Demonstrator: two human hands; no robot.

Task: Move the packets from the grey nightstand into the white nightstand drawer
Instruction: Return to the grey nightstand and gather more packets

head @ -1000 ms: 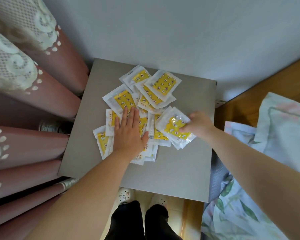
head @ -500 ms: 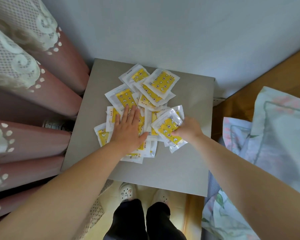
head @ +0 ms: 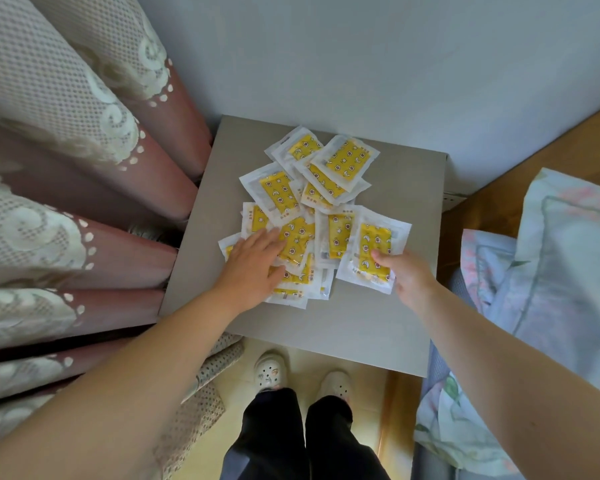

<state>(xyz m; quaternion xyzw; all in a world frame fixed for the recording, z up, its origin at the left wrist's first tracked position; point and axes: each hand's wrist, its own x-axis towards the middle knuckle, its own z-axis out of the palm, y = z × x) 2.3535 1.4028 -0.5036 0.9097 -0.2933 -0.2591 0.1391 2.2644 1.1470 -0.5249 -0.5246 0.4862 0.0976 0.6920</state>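
Note:
Several white packets with yellow patterned inserts (head: 329, 181) lie in an overlapping heap on the top of the grey nightstand (head: 361, 327). My left hand (head: 253, 261) lies flat on the near left part of the heap, fingers straight and pointing right. My right hand (head: 406, 271) pinches a small stack of packets (head: 373, 251) at its near edge, thumb on top, at the right side of the heap. The white nightstand and its drawer are out of view.
Pink curtains with cream lace (head: 66, 188) hang close along the nightstand's left side. A bed with floral bedding (head: 551, 271) borders the right side. The wall (head: 361, 64) stands directly behind. My feet in white clogs (head: 271, 370) are on the floor in front.
My right hand has turned its stack of packets flatter and moved it slightly right. My left hand's fingers have swung from pointing away to pointing right across the heap.

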